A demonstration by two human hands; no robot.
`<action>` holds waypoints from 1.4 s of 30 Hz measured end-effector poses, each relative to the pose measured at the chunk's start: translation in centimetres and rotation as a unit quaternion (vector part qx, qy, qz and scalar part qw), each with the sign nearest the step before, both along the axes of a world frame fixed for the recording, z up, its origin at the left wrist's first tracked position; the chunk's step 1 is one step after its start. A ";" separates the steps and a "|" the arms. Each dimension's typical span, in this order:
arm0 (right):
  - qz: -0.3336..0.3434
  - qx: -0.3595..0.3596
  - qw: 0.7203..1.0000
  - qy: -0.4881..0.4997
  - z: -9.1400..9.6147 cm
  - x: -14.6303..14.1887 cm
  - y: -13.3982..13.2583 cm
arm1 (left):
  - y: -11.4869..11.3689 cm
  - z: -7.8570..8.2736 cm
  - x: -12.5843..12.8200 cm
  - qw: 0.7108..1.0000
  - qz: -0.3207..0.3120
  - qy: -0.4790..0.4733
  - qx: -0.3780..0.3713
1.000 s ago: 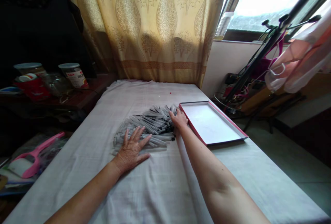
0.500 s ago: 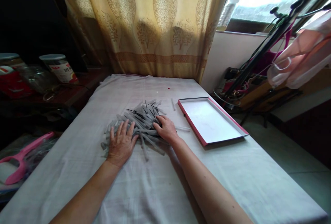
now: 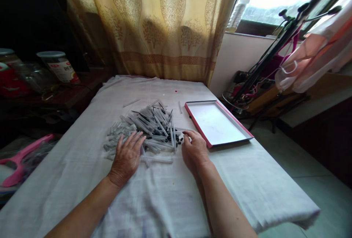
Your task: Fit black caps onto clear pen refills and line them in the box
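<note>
A loose heap of thin translucent plastic tubes (image 3: 141,120), which look like pen barrels, lies on the white cloth. Dark slim rods and small black plugs (image 3: 172,135) are mixed in, mostly on its right side. My left hand (image 3: 126,155) rests palm down on the heap's near left edge, fingers stretched over the tubes. Just right of the heap is my right hand (image 3: 196,146), fingers bent, thumb and forefinger a little apart beside a few loose black plugs. Nothing shows between them. A shallow red-edged box lid (image 3: 220,122), white inside, lies beyond my right hand.
Single tubes lie behind the heap, near a tiny red piece (image 3: 176,91). Jars (image 3: 59,67) stand on a dark cabinet at left, above a pink-handled object (image 3: 20,161). A curtain (image 3: 154,29) hangs behind the table; a black stand (image 3: 264,62) leans at right.
My right hand has drawn back off the heap to the right. Tubes and black plugs on that side lie more spread out. My left hand stays on the heap; the view has shifted slightly.
</note>
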State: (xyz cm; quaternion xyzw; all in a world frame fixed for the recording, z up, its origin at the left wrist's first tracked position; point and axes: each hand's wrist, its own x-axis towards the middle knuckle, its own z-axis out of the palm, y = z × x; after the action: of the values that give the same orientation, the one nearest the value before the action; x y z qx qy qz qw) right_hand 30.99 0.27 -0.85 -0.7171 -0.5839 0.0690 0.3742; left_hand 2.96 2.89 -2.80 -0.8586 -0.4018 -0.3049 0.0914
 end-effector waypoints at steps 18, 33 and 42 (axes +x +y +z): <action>-0.049 -0.106 0.993 -0.023 -0.5 -2.6 -0.8 | -0.9 -0.2 2.0 0.993 -0.032 0.056 -0.095; 0.152 0.100 0.941 0.287 -0.7 -4.4 -1.2 | -1.4 0.8 1.6 0.995 -0.060 -0.024 0.070; 0.154 0.049 0.973 0.166 1.4 -4.3 1.6 | -0.9 0.3 1.0 0.994 -0.049 -0.092 0.023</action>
State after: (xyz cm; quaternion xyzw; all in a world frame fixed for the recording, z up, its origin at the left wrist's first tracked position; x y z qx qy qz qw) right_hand 26.70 1.85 0.54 -0.5784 -0.6194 0.2153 0.4853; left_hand 3.92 1.96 -2.46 -0.8435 -0.3586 -0.3957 0.0585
